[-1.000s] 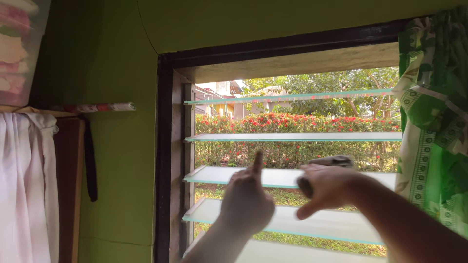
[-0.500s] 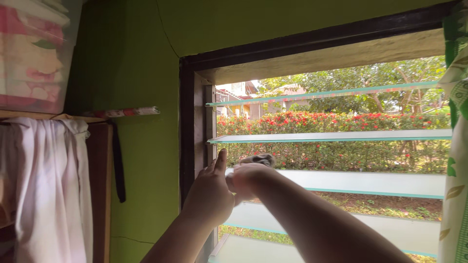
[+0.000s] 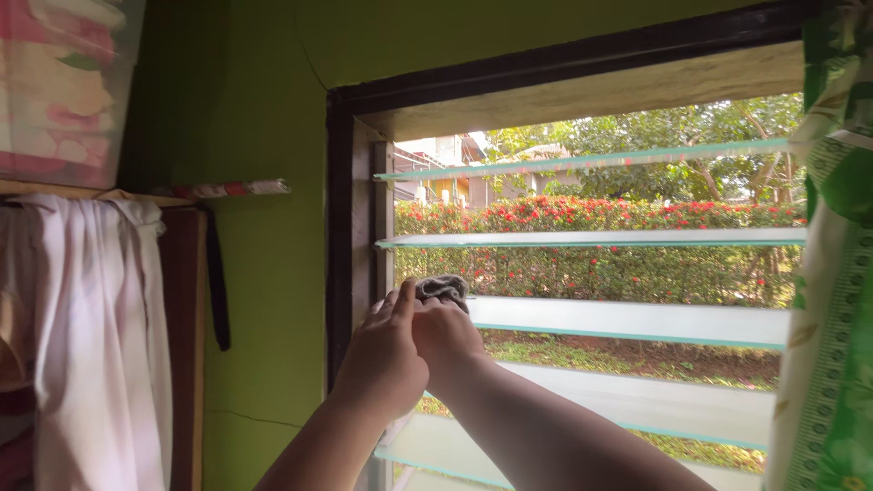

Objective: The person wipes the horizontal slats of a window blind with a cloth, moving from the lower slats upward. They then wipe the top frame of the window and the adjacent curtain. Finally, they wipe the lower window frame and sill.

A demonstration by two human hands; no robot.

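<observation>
- While the right hand (image 3: 447, 332) is wrapped tight around a small grey cloth (image 3: 443, 288), it presses the cloth onto the near end of the third glass slat (image 3: 637, 323) of the window. The cloth sits right at the left end of that slat, just beside the dark window frame (image 3: 338, 236). It looks like the hand pinches the slat with the cloth so both faces of the glass can be rubbed.
- The left hand (image 3: 382, 359) is right next to the right one and touches it. Its fingers are mostly curled in, with the thumb (image 3: 405, 298) sticking up by the cloth. It holds nothing that I can see. I think it rests there to keep the slat steady, but I cannot tell if it grips the glass.
- The glass slats lie almost flat, one above the other, with gaps between them. That leaves room for a hand and a cloth to reach in.
- A green patterned curtain (image 3: 832, 273) hangs at the right side, pulled away from the glass, so it does not get in the way.
- Outside there is a hedge with red flowers (image 3: 591, 218), well behind the window.
- On the left, a white cloth (image 3: 86, 336) hangs down from a shelf, and a clear storage box (image 3: 59, 86) sits on top. Both are well apart from the hands.
</observation>
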